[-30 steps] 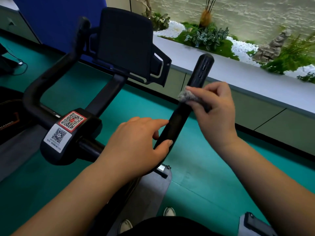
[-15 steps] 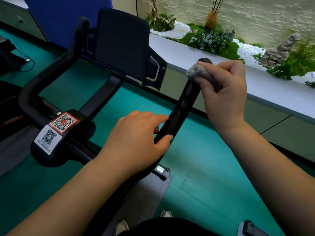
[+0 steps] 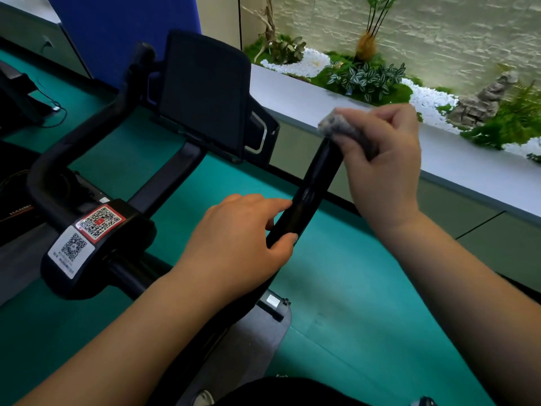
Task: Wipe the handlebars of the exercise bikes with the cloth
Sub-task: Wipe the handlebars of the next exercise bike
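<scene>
The exercise bike's black right handlebar (image 3: 310, 189) slants up from the centre toward the right. My right hand (image 3: 383, 165) grips a small grey cloth (image 3: 336, 124) bunched over the bar's top end, which the cloth hides. Lower down, my left hand (image 3: 243, 244) holds the same bar, thumb beneath and fingers over it. The left handlebar (image 3: 96, 133) curves up at the left, untouched. Between the bars a dark screen (image 3: 205, 92) stands on the stem.
A black clamp block with two QR stickers (image 3: 90, 230) sits at the bars' junction. A grey ledge (image 3: 456, 168) with plants, white pebbles and a rock runs along the right. Teal floor lies below. Another machine's dark base (image 3: 14, 98) and a cable are at far left.
My right hand has slid the cloth up the right handlebar from its middle to its top end. My left hand has kept its hold lower on the bar.
</scene>
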`<move>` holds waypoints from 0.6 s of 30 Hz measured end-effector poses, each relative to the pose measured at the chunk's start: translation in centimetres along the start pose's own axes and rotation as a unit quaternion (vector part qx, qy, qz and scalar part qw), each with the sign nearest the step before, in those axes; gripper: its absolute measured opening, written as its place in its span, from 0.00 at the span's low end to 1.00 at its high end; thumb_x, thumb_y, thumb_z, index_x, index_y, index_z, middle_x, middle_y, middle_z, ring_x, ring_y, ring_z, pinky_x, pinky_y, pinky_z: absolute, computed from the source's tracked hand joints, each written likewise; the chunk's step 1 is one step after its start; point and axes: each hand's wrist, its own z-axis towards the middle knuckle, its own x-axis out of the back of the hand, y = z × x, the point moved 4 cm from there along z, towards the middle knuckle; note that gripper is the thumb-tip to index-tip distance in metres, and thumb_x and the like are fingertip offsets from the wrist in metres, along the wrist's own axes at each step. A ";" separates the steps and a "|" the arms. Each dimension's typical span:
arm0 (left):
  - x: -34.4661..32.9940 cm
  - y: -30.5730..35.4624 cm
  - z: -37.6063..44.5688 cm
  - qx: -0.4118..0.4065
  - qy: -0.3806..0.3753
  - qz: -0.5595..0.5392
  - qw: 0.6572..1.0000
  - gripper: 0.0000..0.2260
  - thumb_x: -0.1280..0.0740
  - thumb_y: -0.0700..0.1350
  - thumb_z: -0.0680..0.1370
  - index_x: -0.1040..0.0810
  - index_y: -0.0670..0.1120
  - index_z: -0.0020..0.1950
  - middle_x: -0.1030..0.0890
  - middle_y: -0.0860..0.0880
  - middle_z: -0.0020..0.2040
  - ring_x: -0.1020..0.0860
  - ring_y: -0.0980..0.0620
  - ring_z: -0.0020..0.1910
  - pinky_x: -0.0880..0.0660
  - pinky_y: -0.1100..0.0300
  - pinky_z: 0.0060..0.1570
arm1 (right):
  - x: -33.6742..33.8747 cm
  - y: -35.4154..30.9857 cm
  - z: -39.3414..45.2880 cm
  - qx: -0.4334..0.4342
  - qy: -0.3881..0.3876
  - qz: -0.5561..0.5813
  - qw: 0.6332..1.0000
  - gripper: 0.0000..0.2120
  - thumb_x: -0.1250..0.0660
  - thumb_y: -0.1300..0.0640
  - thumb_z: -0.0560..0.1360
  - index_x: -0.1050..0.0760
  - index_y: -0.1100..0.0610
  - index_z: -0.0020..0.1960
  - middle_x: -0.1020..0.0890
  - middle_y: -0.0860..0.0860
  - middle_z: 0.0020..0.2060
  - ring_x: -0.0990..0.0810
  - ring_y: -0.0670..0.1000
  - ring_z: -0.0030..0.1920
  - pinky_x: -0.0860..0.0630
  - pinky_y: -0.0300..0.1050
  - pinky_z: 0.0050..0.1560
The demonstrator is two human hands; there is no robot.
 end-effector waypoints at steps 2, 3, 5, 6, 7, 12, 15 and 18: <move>0.0 0.1 0.0 0.000 0.003 0.001 1.000 0.21 0.38 0.60 0.75 0.32 0.63 0.68 0.26 0.60 0.46 0.30 0.57 0.49 0.29 0.59 0.50 | -0.1 -0.4 -2.4 0.022 -0.026 0.011 0.999 0.12 0.30 0.62 0.75 0.20 0.53 0.57 0.33 0.49 0.44 0.31 0.48 0.45 0.31 0.32 0.48; -0.1 0.0 0.0 0.000 0.005 0.002 1.000 0.21 0.37 0.60 0.75 0.32 0.63 0.68 0.25 0.59 0.46 0.29 0.57 0.49 0.29 0.58 0.50 | -0.2 -0.6 -3.7 0.038 -0.040 0.007 0.998 0.12 0.30 0.63 0.74 0.20 0.53 0.57 0.32 0.50 0.44 0.31 0.48 0.45 0.31 0.33 0.47; 0.0 0.0 0.0 0.000 0.010 0.002 1.000 0.21 0.37 0.59 0.74 0.31 0.62 0.67 0.25 0.59 0.46 0.29 0.56 0.49 0.29 0.58 0.51 | -0.4 -0.5 -5.1 0.059 -0.058 -0.011 0.997 0.13 0.30 0.64 0.74 0.19 0.56 0.57 0.31 0.53 0.45 0.31 0.50 0.45 0.31 0.36 0.46; 0.0 0.0 0.0 0.001 0.012 0.002 1.000 0.21 0.36 0.59 0.74 0.31 0.62 0.67 0.25 0.59 0.46 0.29 0.55 0.49 0.29 0.57 0.51 | -0.4 -0.4 -4.5 0.063 -0.058 -0.017 0.996 0.12 0.29 0.64 0.73 0.19 0.56 0.56 0.31 0.53 0.45 0.30 0.51 0.45 0.30 0.37 0.46; 0.0 0.0 0.0 0.002 0.012 0.003 1.000 0.21 0.37 0.59 0.74 0.31 0.62 0.67 0.25 0.59 0.46 0.29 0.56 0.49 0.29 0.57 0.51 | -0.4 -0.2 -3.5 0.064 -0.050 -0.019 0.997 0.11 0.29 0.62 0.73 0.18 0.57 0.56 0.31 0.53 0.45 0.30 0.51 0.45 0.30 0.37 0.46; 0.0 0.2 -0.2 0.011 0.007 0.003 1.000 0.21 0.38 0.59 0.75 0.32 0.63 0.68 0.25 0.59 0.47 0.29 0.56 0.50 0.28 0.57 0.52 | -0.1 0.5 1.8 0.018 0.018 -0.018 1.000 0.11 0.29 0.57 0.74 0.18 0.55 0.56 0.31 0.53 0.45 0.29 0.50 0.47 0.31 0.31 0.49; 0.0 0.3 -0.4 0.013 0.009 0.002 1.000 0.21 0.38 0.59 0.75 0.32 0.63 0.68 0.25 0.59 0.48 0.29 0.56 0.50 0.28 0.57 0.53 | -0.1 0.1 -0.8 0.025 -0.006 0.005 1.000 0.10 0.30 0.59 0.75 0.19 0.56 0.56 0.31 0.54 0.45 0.30 0.51 0.45 0.29 0.37 0.47; 0.0 0.3 -0.5 0.011 0.016 0.005 1.000 0.21 0.37 0.59 0.75 0.31 0.61 0.68 0.24 0.59 0.49 0.29 0.55 0.51 0.28 0.56 0.53 | -0.3 -0.8 -4.7 0.076 -0.053 -0.024 0.995 0.11 0.30 0.63 0.74 0.18 0.57 0.56 0.30 0.54 0.44 0.31 0.50 0.45 0.30 0.39 0.45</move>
